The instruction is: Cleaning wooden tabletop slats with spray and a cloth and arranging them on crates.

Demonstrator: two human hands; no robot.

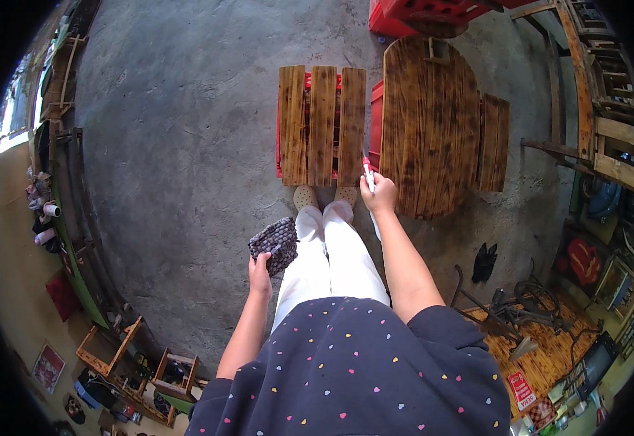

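My left hand is closed on the edge of a dark grey, knobbly woven pad, which hangs beside my left thigh. In front of me, my right hand wraps round the red and white handle of a knife. Its thin blade points away from me, along the gap between a slatted wooden bench and a rounded wooden table. The pad and the knife are well apart. Below the knife hand, my shoes touch or nearly touch the near end of the slats.
Red plastic crates show under the slats and beside the table; another red crate stands at the far end. A black glove-like item lies on the concrete floor at right. Wooden frames line the right side, small stools the lower left.
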